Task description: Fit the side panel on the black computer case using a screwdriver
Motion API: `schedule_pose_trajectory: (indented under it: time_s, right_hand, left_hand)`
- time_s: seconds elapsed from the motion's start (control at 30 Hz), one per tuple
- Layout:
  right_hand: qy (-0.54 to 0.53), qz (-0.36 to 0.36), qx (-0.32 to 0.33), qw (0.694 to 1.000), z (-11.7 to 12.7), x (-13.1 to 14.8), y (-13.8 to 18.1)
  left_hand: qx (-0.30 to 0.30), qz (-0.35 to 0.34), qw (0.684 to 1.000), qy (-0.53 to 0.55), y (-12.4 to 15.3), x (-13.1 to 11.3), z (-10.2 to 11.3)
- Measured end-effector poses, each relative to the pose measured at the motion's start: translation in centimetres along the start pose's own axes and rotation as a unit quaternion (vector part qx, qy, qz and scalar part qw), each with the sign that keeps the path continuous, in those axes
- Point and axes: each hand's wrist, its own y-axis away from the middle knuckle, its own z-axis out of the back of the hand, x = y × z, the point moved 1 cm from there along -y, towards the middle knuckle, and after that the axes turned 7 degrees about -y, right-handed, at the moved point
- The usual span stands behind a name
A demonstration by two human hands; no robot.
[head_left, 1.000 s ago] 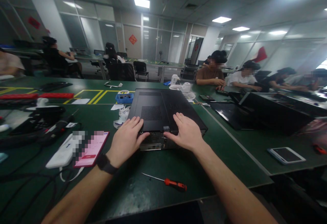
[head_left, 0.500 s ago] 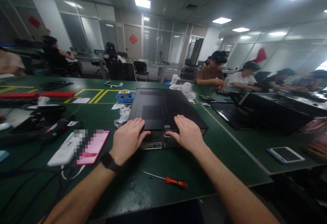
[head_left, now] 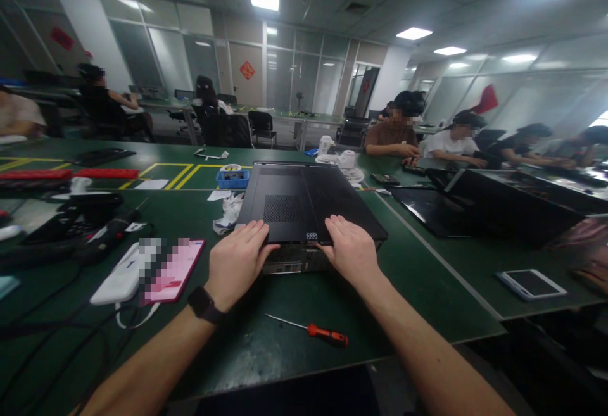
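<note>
A black computer case (head_left: 304,197) lies flat on the green table (head_left: 413,264) with its side panel on top. My left hand (head_left: 237,263), with a dark watch on the wrist, rests on the near left edge of the panel, fingers flat on top and thumb against the case's rear face. My right hand (head_left: 350,251) lies on the near right edge, fingers stretched flat. Both hands press on the panel and hold nothing. A red-handled screwdriver (head_left: 317,333) lies on the table just in front of my arms.
To the left lie a pink phone (head_left: 173,269), a white power bank (head_left: 118,280), cables and black tools. A blue parts tray (head_left: 231,179) and crumpled cloth sit behind left. Another black case (head_left: 494,204) and a phone (head_left: 531,283) lie right. Several people sit at the tables beyond.
The side panel has slid a little toward me, covering more of the case's rear edge, and both hands came back with it. The view tilted slightly.
</note>
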Motion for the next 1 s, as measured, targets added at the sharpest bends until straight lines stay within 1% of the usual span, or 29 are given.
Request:
schedule_pose_trajectory:
  time_s: [0.2, 0.33, 0.37, 0.43, 0.5, 0.53, 0.6, 0.67, 0.73, 0.87, 1.0]
  right_hand:
    - [-0.005, -0.01, -0.007, 1.0, -0.2, 0.3, 0.6]
    - [-0.043, -0.014, -0.006, 0.999, 1.1, 0.7, 1.7]
    - [-0.051, -0.021, -0.019, 0.998, 1.6, 0.8, 1.8]
    - [-0.044, -0.027, -0.071, 0.996, 2.4, 0.9, 1.7]
    - [-0.029, -0.024, -0.122, 0.992, 2.4, 0.8, 0.8]
    - [-0.024, -0.032, -0.134, 0.99, 2.1, 0.8, 0.1]
    - [-0.018, -0.055, -0.13, 0.99, 0.8, 0.6, -1.7]
    - [-0.016, -0.086, -0.083, 0.993, -0.6, 0.3, -3.3]
    - [-0.02, -0.095, -0.058, 0.994, -1.4, 0.1, -4.2]
    - [-0.036, -0.085, -0.044, 0.995, -1.0, 0.0, -3.8]
    - [-0.038, -0.067, -0.02, 0.997, -0.1, -0.1, -3.0]
  left_hand:
    - [-0.01, 0.004, 1.0, 0.017, 0.1, -0.2, -0.1]
    - [-0.015, 0.007, 0.999, 0.045, 0.2, -0.1, 0.0]
    - [-0.017, 0.01, 0.998, 0.054, 0.3, -0.1, 0.1]
    - [-0.028, 0.024, 0.997, 0.069, 0.4, 0.1, 0.4]
    - [-0.047, 0.05, 0.994, 0.084, 0.4, 0.2, 0.8]
    - [-0.058, 0.064, 0.992, 0.09, 0.3, 0.3, 0.9]
    - [-0.074, 0.09, 0.989, 0.094, 0.0, 0.4, 1.0]
    - [-0.071, 0.107, 0.987, 0.094, -0.3, 0.4, 0.7]
    - [-0.055, 0.116, 0.987, 0.098, -0.5, 0.5, 0.3]
    - [-0.024, 0.119, 0.987, 0.108, -0.6, 0.6, -0.6]
    - [0.008, 0.124, 0.985, 0.122, -1.0, 0.9, -0.7]
